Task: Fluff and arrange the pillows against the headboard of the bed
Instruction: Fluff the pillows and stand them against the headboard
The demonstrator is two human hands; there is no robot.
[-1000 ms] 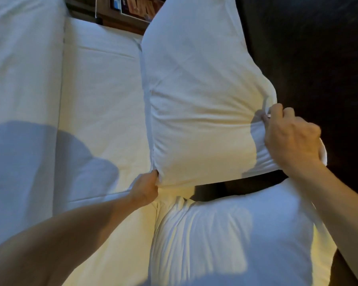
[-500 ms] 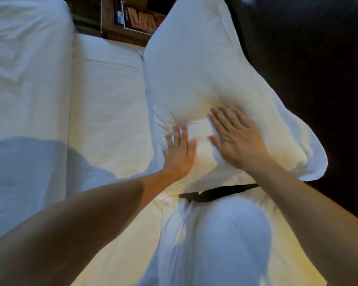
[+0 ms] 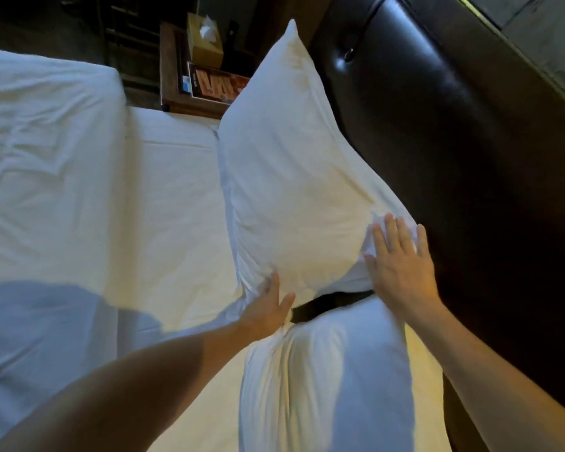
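Note:
A white far pillow (image 3: 294, 177) leans against the dark padded headboard (image 3: 454, 164). A second white pillow (image 3: 327, 380) lies nearer me, with a dark gap between the two. My left hand (image 3: 269, 306) rests flat, fingers apart, on the far pillow's lower left corner. My right hand (image 3: 402, 265) lies flat with spread fingers on that pillow's lower right corner, pressing it toward the headboard. Neither hand grips anything.
White bed sheet (image 3: 163, 216) stretches left of the pillows, with a rumpled white duvet (image 3: 43, 151) beyond. A wooden nightstand (image 3: 170, 79) at the top holds a tissue box (image 3: 204, 40) and a printed magazine (image 3: 216, 84).
Both hands left the pillow's middle and slid apart to its two lower corners. One second ago they gripped those corners; now they lie flat. The pillow sits closer against the headboard.

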